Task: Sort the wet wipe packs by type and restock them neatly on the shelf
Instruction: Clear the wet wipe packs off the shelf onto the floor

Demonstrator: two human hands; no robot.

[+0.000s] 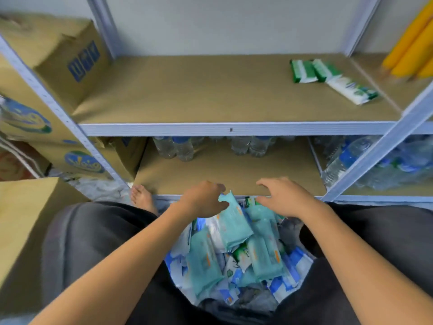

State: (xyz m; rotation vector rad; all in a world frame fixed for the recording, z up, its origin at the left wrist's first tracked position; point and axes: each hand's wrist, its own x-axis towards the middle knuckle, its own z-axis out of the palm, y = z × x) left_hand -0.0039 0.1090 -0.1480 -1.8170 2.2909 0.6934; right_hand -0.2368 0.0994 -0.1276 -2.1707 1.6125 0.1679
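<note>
1. Teal pack, low in the middle of the frame: my left hand pinches its top corner between thumb and fingers, and the pack stands tilted over the pile.
2. My right hand hovers just right of it, fingers spread and loosely bent, holding nothing.
3. The pile lies under both hands between my knees, at bottom centre: teal, blue-and-white and a few green packs mixed together.
4. My foot is bare, just left of the left hand.
5. Above the hands is the lower board, with bottles at its back.
6. Higher up, on the shelf, three green packs sit at upper right: two side by side and a third lying angled just beside them.
7. Boxes fill the left side; yellow cylinders lean at the top right corner.
</note>
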